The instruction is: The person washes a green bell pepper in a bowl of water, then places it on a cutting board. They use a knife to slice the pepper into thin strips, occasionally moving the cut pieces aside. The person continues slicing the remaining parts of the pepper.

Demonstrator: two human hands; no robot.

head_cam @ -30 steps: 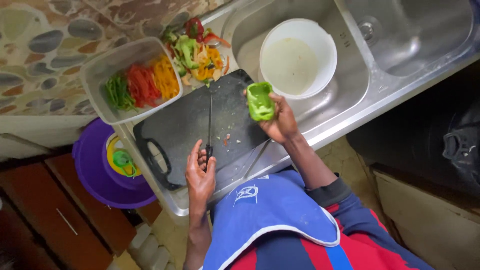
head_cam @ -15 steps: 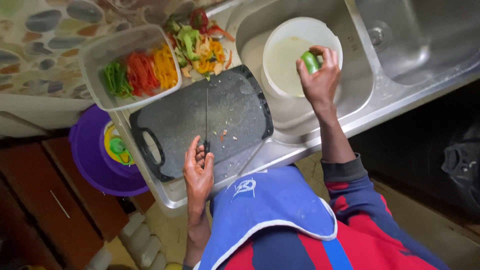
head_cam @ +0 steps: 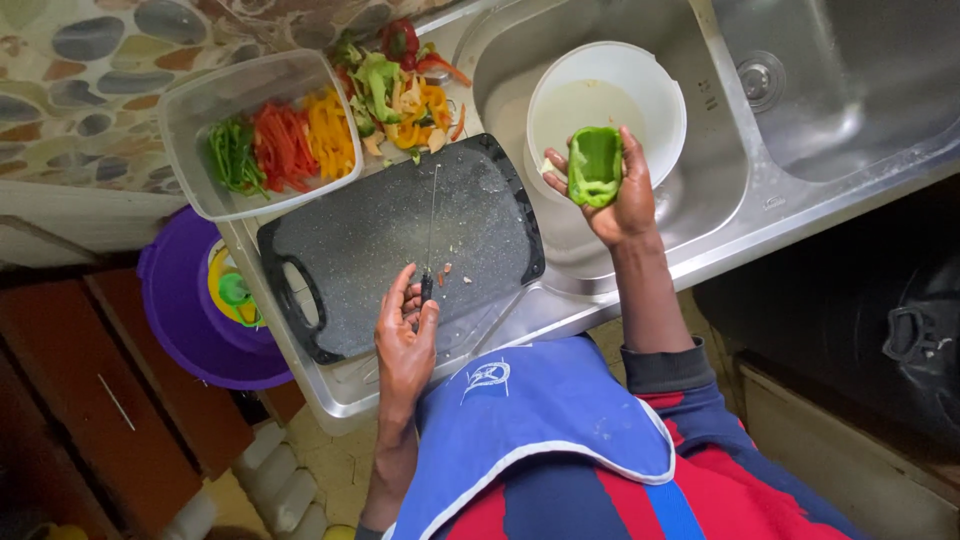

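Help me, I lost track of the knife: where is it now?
In the head view the knife lies on the dark cutting board, left of the sink, its handle under the left hand.

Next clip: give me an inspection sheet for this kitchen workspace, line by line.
Surface: dark speckled cutting board on the steel sink drainer, a few small scraps on it.
Job's things: green pepper piece held over the white bowl in the sink basin; knife lying on the board.
Clutter: clear tub of green, red and yellow pepper strips; heap of pepper trimmings beside it.
Grippers: left hand on the knife handle; right hand gripping the pepper piece.
Cables: nothing seen.
Surroundings: purple basin on the floor, pebble-patterned wall, second sink basin with drain.
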